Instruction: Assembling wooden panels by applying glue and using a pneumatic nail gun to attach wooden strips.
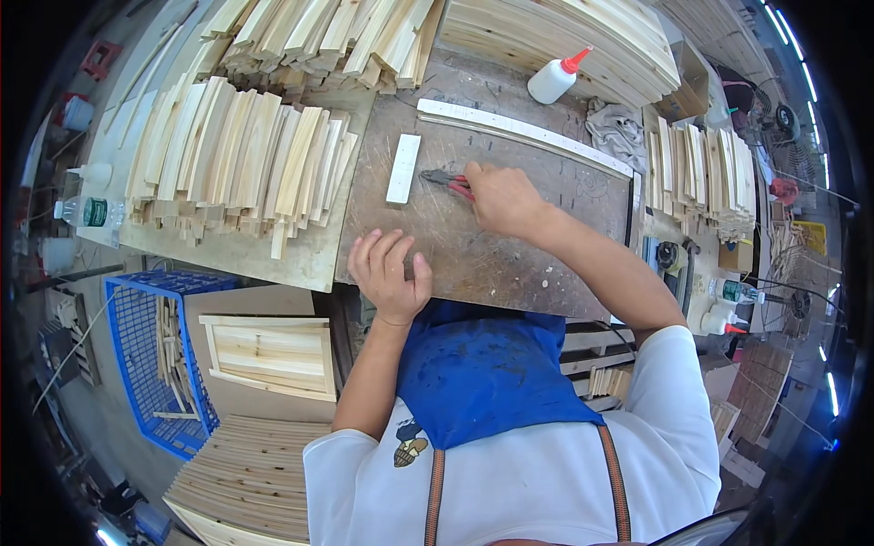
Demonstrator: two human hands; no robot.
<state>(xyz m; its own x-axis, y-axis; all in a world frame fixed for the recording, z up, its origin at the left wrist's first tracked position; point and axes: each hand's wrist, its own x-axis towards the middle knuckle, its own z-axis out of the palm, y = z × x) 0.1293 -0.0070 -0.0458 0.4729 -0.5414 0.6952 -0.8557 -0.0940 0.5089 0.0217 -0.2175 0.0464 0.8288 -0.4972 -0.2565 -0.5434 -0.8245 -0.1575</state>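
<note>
My right hand (pixel 506 198) is closed round the red handles of a pair of pliers (pixel 441 177), whose dark jaws point left over the brown work board (pixel 510 259). Just left of the jaws lies a short whitish strip (pixel 402 169), apart from them. My left hand (pixel 390 273) rests at the board's near left edge, fingers spread, holding nothing. A long pale strip (pixel 523 130) runs along the far side of the board, with another strip down its right side. Behind it stands a white squeeze bottle (pixel 552 82) with a red nozzle.
Stacked wooden slats (pixel 241 159) fill the table on the left, with more slats (pixel 701 173) at the right. A grey rag (pixel 617 127) lies beyond the board's far right. Below left are a blue plastic crate (pixel 137 364) and a wooden frame panel (pixel 269 355).
</note>
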